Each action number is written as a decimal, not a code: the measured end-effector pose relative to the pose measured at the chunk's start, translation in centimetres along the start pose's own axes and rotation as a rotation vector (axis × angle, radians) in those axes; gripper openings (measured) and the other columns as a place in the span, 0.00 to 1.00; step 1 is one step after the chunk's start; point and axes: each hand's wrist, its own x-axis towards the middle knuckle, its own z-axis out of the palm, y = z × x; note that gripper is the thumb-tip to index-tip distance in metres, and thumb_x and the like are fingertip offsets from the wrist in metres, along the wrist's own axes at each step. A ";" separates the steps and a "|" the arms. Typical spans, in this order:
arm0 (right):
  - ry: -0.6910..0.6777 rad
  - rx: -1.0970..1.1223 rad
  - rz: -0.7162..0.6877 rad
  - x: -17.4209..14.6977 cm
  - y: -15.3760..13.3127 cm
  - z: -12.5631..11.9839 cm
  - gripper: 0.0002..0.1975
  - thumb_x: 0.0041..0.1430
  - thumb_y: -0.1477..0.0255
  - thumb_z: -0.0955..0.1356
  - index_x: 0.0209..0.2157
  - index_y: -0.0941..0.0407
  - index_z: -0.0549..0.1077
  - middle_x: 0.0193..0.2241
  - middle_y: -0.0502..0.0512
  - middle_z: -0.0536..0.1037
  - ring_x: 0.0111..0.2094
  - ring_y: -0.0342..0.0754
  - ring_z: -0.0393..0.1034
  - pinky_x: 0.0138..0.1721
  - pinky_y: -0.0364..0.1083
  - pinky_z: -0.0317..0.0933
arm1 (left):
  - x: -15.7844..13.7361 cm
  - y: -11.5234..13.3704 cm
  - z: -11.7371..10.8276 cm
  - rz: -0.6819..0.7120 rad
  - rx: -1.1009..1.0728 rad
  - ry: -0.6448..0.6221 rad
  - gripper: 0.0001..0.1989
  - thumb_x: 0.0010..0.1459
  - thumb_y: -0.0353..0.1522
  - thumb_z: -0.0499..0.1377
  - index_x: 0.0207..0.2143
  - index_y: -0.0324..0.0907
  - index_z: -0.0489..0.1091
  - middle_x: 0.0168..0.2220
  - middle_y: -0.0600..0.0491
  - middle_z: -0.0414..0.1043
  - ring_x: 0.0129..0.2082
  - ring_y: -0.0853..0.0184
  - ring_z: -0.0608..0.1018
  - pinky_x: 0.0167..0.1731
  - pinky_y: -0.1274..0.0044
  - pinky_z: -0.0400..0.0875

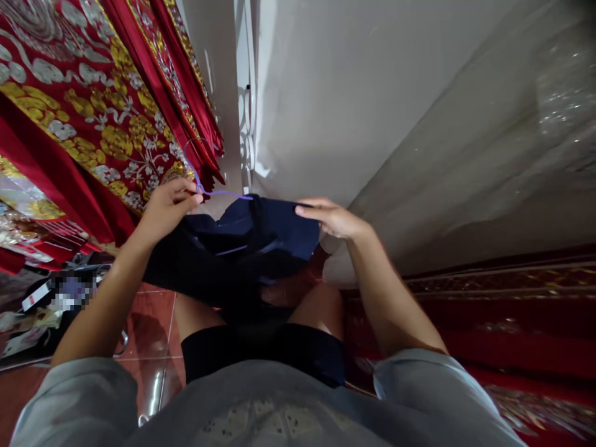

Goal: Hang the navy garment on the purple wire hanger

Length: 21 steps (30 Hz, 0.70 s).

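A grey shirt [195,403] with a speckled print lies closest, over black shorts [205,347] and bare knees. Beyond them a pale, smooth wall [335,81] takes up the upper middle, with translucent sheeting [488,143] sloping down its right side. Red cloth [116,112], thick with gold and silver embroidery, hangs on the left; darker red fabric [465,335] runs along the lower right. Red tiled floor [151,335] shows between the knees and a tray-like surface [28,357] at lower left, cut off by the picture's edge. The small items on that surface are blurred, and a pixelated patch covers some. White scrolled metalwork [246,124] stands beside the wall.

The dark navy garment [284,230] is held up between both hands, above the knees, its lower folds lost in shadow. It looks plain and limp, gaping along the top. The right hand [333,217] pinches its upper right corner, thumb on the near face. The left hand [172,202] grips a thin purple hanger [226,194] below the hook; the hanger's arm reaches the garment's top edge. A purple strip inside the opening is probably the hanger's lower bar.
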 end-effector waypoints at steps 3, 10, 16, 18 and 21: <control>0.251 0.016 -0.159 2.1 -2.6 -1.0 0.27 0.51 0.43 0.73 0.35 0.53 0.79 0.30 0.57 0.82 0.41 0.58 0.80 0.42 0.58 0.76 | 1.2 -0.8 0.7 0.146 0.133 0.324 0.12 0.62 0.38 0.62 0.45 0.44 0.70 0.40 0.50 0.73 0.41 0.63 0.77 0.43 0.70 0.73; 0.510 0.006 -0.518 9.9 -4.9 -4.2 0.26 0.64 0.43 0.64 0.45 0.51 0.73 0.47 0.54 0.81 0.66 0.50 0.59 0.68 0.57 0.55 | -0.8 0.4 4.9 0.257 0.349 0.398 0.14 0.71 0.38 0.51 0.51 0.46 0.71 0.31 0.54 0.70 0.31 0.66 0.75 0.39 0.73 0.71; 0.743 0.114 -0.516 5.0 -1.4 -4.2 0.23 0.63 0.48 0.66 0.47 0.51 0.74 0.54 0.57 0.77 0.63 0.55 0.67 0.65 0.60 0.62 | -1.9 -2.4 9.1 0.091 0.436 -0.062 0.29 0.69 0.35 0.52 0.71 0.48 0.56 0.30 0.54 0.77 0.25 0.67 0.75 0.33 0.75 0.70; 0.772 0.144 -0.443 2.9 0.4 -3.2 0.23 0.63 0.49 0.66 0.47 0.51 0.75 0.54 0.58 0.77 0.62 0.56 0.69 0.63 0.61 0.64 | -2.5 -3.1 10.6 0.067 0.462 -0.144 0.28 0.69 0.36 0.53 0.70 0.50 0.59 0.37 0.51 0.80 0.30 0.65 0.79 0.37 0.74 0.72; 0.791 0.143 -0.402 1.5 2.3 -1.7 0.22 0.63 0.50 0.66 0.48 0.51 0.76 0.53 0.58 0.77 0.62 0.54 0.68 0.66 0.60 0.61 | -3.3 -3.4 12.6 0.139 0.407 -0.207 0.28 0.71 0.36 0.51 0.71 0.53 0.56 0.50 0.49 0.78 0.40 0.63 0.82 0.44 0.72 0.74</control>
